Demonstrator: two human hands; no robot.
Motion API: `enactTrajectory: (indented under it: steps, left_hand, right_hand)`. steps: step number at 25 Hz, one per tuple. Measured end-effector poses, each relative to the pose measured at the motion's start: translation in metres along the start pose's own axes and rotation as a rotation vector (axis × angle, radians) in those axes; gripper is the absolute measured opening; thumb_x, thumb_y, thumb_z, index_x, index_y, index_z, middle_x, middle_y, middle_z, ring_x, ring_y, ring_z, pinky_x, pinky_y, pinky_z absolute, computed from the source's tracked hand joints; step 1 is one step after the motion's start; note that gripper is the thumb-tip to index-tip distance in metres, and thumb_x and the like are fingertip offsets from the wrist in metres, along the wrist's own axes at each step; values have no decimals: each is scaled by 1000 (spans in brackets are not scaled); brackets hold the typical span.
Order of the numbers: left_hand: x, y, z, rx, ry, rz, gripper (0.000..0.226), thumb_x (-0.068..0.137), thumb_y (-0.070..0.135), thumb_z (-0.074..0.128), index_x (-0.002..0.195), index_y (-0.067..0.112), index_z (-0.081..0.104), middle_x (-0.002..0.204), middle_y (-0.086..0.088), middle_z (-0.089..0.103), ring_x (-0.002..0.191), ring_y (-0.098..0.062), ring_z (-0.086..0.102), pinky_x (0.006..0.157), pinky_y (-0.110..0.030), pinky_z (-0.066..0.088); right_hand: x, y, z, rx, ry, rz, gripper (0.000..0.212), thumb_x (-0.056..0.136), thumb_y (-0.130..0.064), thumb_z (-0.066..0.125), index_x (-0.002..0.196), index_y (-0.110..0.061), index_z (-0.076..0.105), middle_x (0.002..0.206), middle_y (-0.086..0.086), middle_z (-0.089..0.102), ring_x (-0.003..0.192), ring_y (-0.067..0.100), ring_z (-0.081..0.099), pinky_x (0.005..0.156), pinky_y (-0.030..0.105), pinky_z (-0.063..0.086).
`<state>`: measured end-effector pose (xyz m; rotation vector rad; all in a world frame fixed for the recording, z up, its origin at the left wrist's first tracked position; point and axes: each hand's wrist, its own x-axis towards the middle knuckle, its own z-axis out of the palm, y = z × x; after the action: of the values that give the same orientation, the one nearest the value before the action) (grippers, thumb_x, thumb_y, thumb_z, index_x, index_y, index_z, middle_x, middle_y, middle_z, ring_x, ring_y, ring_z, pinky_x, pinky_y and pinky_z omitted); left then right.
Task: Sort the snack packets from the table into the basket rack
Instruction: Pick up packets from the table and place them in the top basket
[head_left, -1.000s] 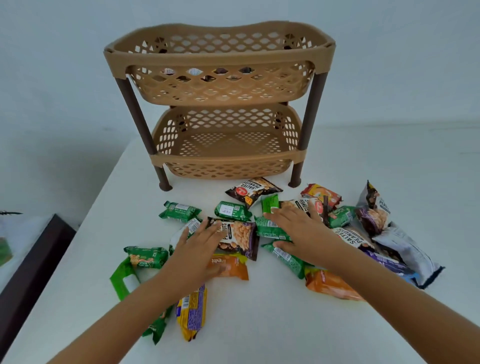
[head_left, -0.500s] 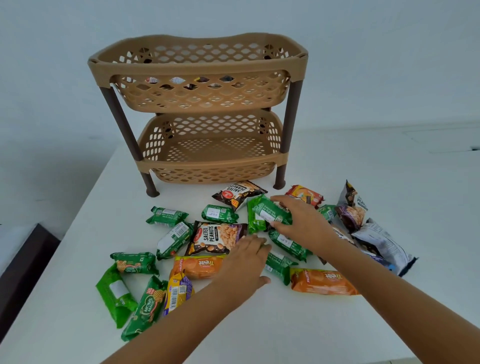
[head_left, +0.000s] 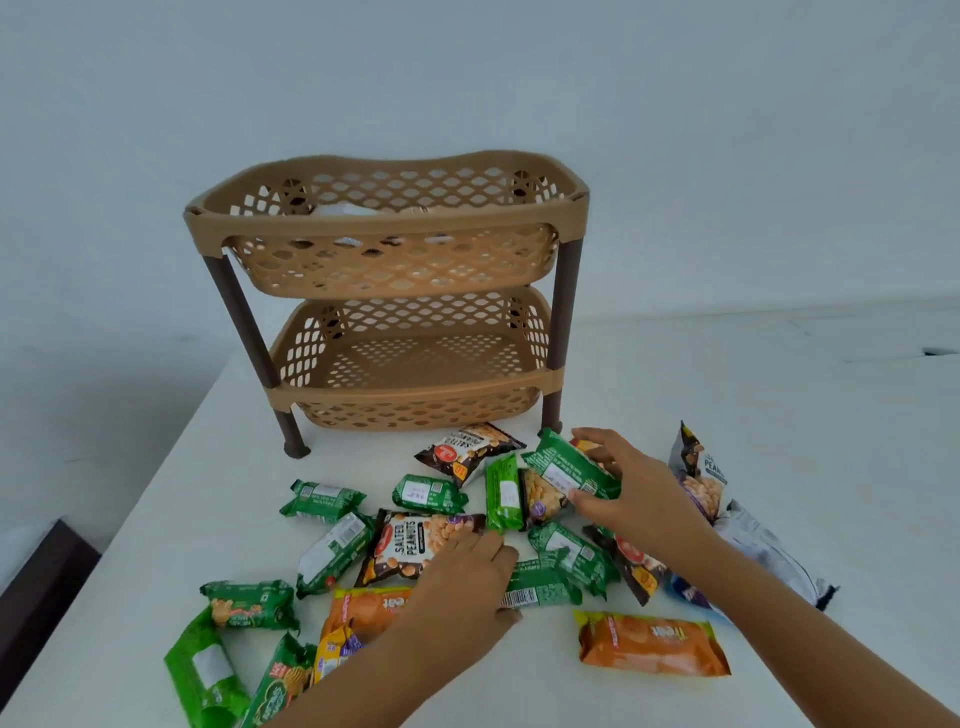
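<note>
- Green wrapper crinkles in the right hand (head_left: 631, 496): thumb and fingers pinch a green packet (head_left: 569, 470), tilted and raised a little above the pile.
- Just under that packet lie an upright green packet (head_left: 503, 493) and a peanut packet (head_left: 545, 501) showing its nuts.
- Palm down, the left hand (head_left: 467, 587) rests flat with fingers loosely spread over the pile; whether it grips anything I cannot tell. Its fingertips (head_left: 493, 540) touch the salted peanuts packet (head_left: 415, 545), and another green packet (head_left: 543, 590) lies beside its thumb.
- Around the hands, more green, orange and dark packets lie scattered on the white table (head_left: 519, 691), among them an orange biscuit packet (head_left: 652, 644) near the right forearm.
- Behind the pile stands the tan two-tier basket rack (head_left: 387, 306) on dark brown legs; something pale shows through the upper basket's lattice.
</note>
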<state>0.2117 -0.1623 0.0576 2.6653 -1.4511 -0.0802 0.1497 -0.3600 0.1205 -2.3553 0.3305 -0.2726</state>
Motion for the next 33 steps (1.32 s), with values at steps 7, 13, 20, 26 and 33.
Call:
enactTrajectory:
  steps: [7,13,20,26,33]
  left_hand:
    - [5,-23,-118,-238,393,-172,51,75,65,50,113,30,51,91,15,45,85,-4,46,73,-21,41]
    - [36,-44,-226,-357,742,-162,44,73,54,58,106,25,59,80,17,55,71,7,52,52,-11,41]
    - [135,-107,-290,-580,606,-378,44,83,51,57,109,17,62,86,0,62,71,-10,57,56,-18,39]
    - [233,-140,-290,-426,313,-556,51,77,60,58,82,9,55,67,-2,52,57,-16,49,50,-21,36]
    - [306,-133,-254,-120,-36,-597,45,89,38,52,118,3,51,90,-9,60,76,-19,61,67,-27,53]
  right_hand:
    - [34,-55,-55,180,108,-110,52,74,-32,72,110,-56,42,96,-21,63,77,-12,63,52,5,48]
    - [88,-116,-109,278,273,-226,49,74,-36,73,112,-41,43,99,-13,64,80,6,67,55,16,50]
    - [182,-154,-138,250,382,-182,60,77,-37,70,126,-23,37,86,-10,56,74,1,59,54,18,44]
    - [271,-156,-121,-187,250,-71,62,74,-32,71,119,-9,35,87,4,52,71,19,55,51,26,43]
    - [344,-144,-85,-759,-62,59,24,83,-30,59,89,-6,60,67,1,48,68,17,52,58,28,42]
